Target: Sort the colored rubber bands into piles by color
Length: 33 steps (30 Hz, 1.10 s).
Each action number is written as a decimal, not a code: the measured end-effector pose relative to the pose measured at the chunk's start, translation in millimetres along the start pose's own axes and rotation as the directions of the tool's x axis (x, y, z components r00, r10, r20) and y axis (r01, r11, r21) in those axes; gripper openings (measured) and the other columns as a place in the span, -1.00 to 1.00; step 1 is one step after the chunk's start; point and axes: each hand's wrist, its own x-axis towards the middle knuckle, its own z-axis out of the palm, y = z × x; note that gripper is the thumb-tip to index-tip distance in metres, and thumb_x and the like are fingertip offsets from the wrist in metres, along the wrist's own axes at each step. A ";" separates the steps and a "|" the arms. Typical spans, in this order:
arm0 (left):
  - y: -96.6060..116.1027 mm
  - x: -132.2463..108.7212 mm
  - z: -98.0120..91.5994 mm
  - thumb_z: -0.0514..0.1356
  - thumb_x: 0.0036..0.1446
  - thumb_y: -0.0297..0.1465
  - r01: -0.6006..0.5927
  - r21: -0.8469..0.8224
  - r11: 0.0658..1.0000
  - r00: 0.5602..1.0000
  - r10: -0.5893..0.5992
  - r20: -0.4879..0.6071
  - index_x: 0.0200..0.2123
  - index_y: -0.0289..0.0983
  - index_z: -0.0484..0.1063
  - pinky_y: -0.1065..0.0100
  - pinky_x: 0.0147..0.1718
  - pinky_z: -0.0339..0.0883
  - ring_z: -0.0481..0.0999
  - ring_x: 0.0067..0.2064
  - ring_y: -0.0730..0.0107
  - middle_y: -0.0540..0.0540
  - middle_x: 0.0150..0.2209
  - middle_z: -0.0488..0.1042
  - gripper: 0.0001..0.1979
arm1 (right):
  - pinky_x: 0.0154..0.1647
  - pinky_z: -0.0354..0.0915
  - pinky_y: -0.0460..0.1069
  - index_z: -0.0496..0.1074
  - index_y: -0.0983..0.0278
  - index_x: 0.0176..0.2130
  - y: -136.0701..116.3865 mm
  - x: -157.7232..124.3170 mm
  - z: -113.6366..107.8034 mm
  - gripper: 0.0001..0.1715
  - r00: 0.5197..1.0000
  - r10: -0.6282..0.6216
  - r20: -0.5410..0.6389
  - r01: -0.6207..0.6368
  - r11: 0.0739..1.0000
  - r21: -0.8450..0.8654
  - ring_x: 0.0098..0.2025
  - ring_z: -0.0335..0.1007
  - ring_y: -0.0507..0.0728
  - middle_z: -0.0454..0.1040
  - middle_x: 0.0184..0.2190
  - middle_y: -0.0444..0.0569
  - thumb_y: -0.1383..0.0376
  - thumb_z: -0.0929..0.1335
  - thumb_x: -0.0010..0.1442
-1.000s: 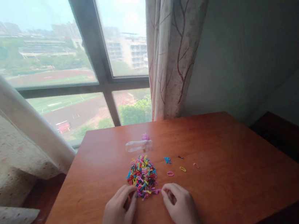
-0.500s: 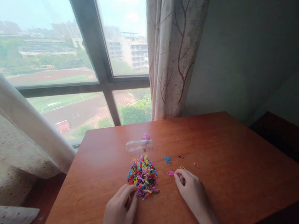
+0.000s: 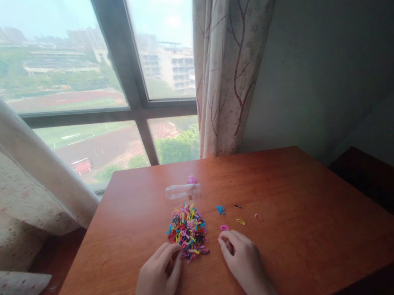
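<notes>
A pile of colourful bands [image 3: 187,230] is heaped on the counter [image 3: 297,192], touched at its near edge by the left hand [image 3: 157,283]. The right hand [image 3: 243,263] is curled beside it; neither hand's grip can be told.

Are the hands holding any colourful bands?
Cannot tell. The left hand touches the near edge of the band pile; the right hand curls near a pink band.

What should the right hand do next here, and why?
Probably shift left and pinch one band from the near edge of the pile. The right hand rests between pile and the loose bands, fingers curled with nothing visible in them; the left hand touches the pile's near edge.
</notes>
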 end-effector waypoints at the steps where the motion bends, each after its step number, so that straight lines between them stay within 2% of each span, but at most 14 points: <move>1: 0.0 0.1 0.3 0.09 0.26 -0.42 0.000 0.003 1.000 1.000 0.000 0.000 -0.22 -0.17 0.46 0.48 -0.37 0.40 0.54 -0.39 0.44 0.00 -0.35 0.54 -0.85 | -0.36 0.19 -0.08 0.44 0.21 -0.34 -4.9 -2.1 2.8 -0.78 1.000 -0.019 0.019 0.019 1.000 -0.001 -0.41 0.42 0.09 0.48 -0.45 -0.10 0.34 0.25 0.31; 6: 1.4 0.7 0.1 0.10 0.24 -0.42 -0.008 0.016 1.000 1.000 0.008 -0.016 -0.22 -0.16 0.47 0.48 -0.38 0.41 0.54 -0.40 0.43 0.01 -0.37 0.54 -0.86 | -0.34 0.17 -0.07 0.44 0.18 -0.31 -30.6 -8.8 11.5 -0.85 0.994 -0.072 0.086 0.069 0.997 0.044 -0.39 0.42 0.08 0.49 -0.43 -0.17 0.41 0.32 0.24; 11: 4.3 1.6 -1.5 0.12 0.21 -0.41 -0.010 0.012 1.000 1.000 0.011 -0.030 -0.24 -0.16 0.49 0.48 -0.41 0.41 0.54 -0.42 0.43 0.01 -0.39 0.55 -0.86 | -0.32 0.17 -0.07 0.45 0.17 -0.26 -45.4 -9.5 16.6 -0.82 0.987 -0.098 0.126 0.090 0.994 0.067 -0.33 0.44 0.11 0.51 -0.39 -0.15 0.45 0.34 0.18; 17: 3.5 0.8 -1.4 0.12 0.21 -0.40 -0.001 0.006 1.000 1.000 0.002 -0.009 -0.23 -0.15 0.50 0.49 -0.41 0.41 0.53 -0.43 0.44 0.00 -0.38 0.55 -0.85 | -0.36 0.15 -0.08 0.42 0.18 -0.34 -46.2 -6.9 20.3 -0.85 0.993 -0.077 0.089 0.071 0.995 0.076 -0.39 0.42 0.08 0.49 -0.43 -0.16 0.42 0.32 0.23; 28: 6.0 1.4 -2.1 0.11 0.22 -0.41 -0.005 0.021 1.000 1.000 0.005 -0.011 -0.24 -0.15 0.49 0.50 -0.42 0.39 0.52 -0.44 0.45 0.02 -0.40 0.54 -0.85 | -0.45 0.18 -0.12 0.45 0.21 -0.38 -52.1 -6.1 15.2 -0.81 0.997 -0.006 0.073 -0.014 0.964 0.267 -0.48 0.35 0.04 0.45 -0.50 -0.14 0.31 0.30 0.28; 33: 3.9 0.1 -0.3 0.09 0.23 -0.42 0.005 0.031 1.000 1.000 -0.005 0.003 -0.24 -0.16 0.48 0.48 -0.42 0.38 0.51 -0.45 0.45 0.01 -0.40 0.53 -0.84 | -0.51 0.22 -0.13 0.48 0.22 -0.38 -39.2 -5.1 11.5 -0.75 0.999 0.032 0.030 -0.040 0.953 0.300 -0.53 0.35 0.03 0.47 -0.52 -0.12 0.23 0.29 0.29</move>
